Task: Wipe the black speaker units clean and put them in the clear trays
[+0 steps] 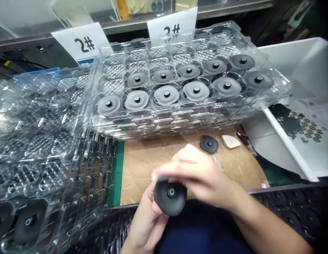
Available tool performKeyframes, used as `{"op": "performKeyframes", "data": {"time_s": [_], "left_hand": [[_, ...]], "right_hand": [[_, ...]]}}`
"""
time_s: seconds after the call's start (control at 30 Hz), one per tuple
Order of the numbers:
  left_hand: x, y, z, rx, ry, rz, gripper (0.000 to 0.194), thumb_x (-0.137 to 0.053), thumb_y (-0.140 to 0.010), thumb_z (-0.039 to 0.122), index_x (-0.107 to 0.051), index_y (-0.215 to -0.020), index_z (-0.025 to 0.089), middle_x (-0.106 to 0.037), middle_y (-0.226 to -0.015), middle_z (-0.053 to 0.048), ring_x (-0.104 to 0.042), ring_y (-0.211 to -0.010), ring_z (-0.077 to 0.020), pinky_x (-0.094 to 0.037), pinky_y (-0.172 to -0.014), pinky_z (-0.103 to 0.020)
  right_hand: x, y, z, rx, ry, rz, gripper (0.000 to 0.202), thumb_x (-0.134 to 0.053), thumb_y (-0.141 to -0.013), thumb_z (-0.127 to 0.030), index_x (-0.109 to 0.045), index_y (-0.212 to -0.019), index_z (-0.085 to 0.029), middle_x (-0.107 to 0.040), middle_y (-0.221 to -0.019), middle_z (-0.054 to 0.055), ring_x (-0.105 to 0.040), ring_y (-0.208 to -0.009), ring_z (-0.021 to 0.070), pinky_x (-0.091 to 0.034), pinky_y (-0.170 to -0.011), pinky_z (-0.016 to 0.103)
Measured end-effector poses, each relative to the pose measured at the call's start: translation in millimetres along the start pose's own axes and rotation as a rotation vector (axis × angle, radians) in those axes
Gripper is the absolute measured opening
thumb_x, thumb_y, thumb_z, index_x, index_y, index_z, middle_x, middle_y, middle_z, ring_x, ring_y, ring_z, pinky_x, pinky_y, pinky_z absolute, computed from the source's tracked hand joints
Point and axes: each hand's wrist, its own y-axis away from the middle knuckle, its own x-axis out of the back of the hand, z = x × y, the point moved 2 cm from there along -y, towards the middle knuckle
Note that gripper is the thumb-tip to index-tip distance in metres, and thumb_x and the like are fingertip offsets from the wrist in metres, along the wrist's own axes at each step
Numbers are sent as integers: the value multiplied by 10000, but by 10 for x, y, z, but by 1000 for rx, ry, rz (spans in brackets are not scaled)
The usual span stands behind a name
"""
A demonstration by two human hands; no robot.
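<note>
My left hand (150,222) grips a round black rubber part (170,197) with a metal nut at its centre, low in the middle of the view. Over its upper edge lies my right hand (195,173), blurred by motion; whether its fingers hold anything cannot be made out. A similar black part (209,144) rests on the brown cardboard (143,158), beside a cream-coloured wedge (230,141). Behind the cardboard stands a stack of clear plastic trays (158,114), the top one holding several black parts in its front rows.
More clear trays (34,116) are piled at the left, with black parts at the lower left. A white bin (288,144) with small dark pieces stands at the right. Two "2#" paper signs (80,42) hang behind. Further black parts (293,211) lie at the lower right.
</note>
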Motion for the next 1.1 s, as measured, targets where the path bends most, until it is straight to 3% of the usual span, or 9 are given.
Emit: {"op": "performKeyframes", "data": {"time_s": [0.13,0.27,0.4,0.5,0.6,0.8,0.87,0.97,1.1], "left_hand": [[-6,58,14,23,71,3,512,-788,-567,271,-639,-1056,246,-664,-1109,-69,-614,-1002,-284,-491,-859,-347],[22,66,27,34,44,43,514,-782,-577,262,-633,-1068,252,-653,-1125,-69,-623,-979,-272,-498,-846,-341],[-11,55,22,39,26,37,466,-762,-609,261,-640,-1059,269,-650,-1139,-48,-622,-984,-261,-483,-867,-330],[-15,39,-16,27,3,39,481,-750,-625,278,-625,-1089,268,-650,-1139,-55,-592,-1038,-251,-454,-907,-320],[32,17,-61,-18,-1,47,499,-728,-648,323,-603,-1126,253,-641,-1151,-71,-547,-1101,-254,-408,-964,-337],[98,14,-112,-76,-33,96,641,-761,-587,351,-558,-1188,262,-659,-1097,-63,-574,-1051,-241,-461,-901,-298],[101,0,-126,-87,-18,84,618,-753,-598,345,-565,-1180,253,-654,-1110,-74,-583,-1036,-226,-485,-854,-264],[118,-33,-133,-106,13,97,547,-712,-655,328,-565,-1178,263,-627,-1162,-82,-599,-1019,-228,-507,-834,-285],[113,-71,-125,-85,91,82,483,-640,-708,362,-568,-1175,264,-598,-1212,-85,-557,-1100,-278,-477,-917,-369]], "right_hand": [[-201,372,438,-412,108,100,255,-437,-914,-235,-595,-1112,-218,-642,-909,49,-557,-821,170,-409,-749,317],[-578,717,632,-457,37,49,221,-454,-881,-222,-635,-1007,-210,-672,-838,31,-607,-759,174,-462,-694,307],[-425,680,438,-551,9,188,236,-409,-902,-199,-543,-1096,-184,-646,-1011,62,-613,-862,172,-475,-692,282],[-101,471,73,-393,-31,276,268,-424,-905,-184,-509,-1152,-245,-617,-1081,26,-579,-929,156,-432,-766,280],[28,314,-202,-58,-76,84,294,-417,-876,-130,-580,-1096,-238,-654,-830,2,-568,-723,149,-394,-680,299],[-11,286,-146,-230,-140,75,328,-468,-844,-73,-581,-1110,-230,-659,-899,1,-566,-779,140,-398,-744,295],[-60,278,-54,-246,-292,46,286,-469,-858,-107,-605,-1076,-232,-669,-919,-5,-589,-806,134,-425,-770,279],[-176,370,249,-509,-413,57,183,-495,-861,-199,-655,-951,-203,-686,-929,12,-624,-861,151,-476,-768,257],[-441,717,610,-655,-341,139,221,-486,-856,-240,-654,-985,-178,-683,-1000,67,-625,-927,208,-486,-798,335]]}}
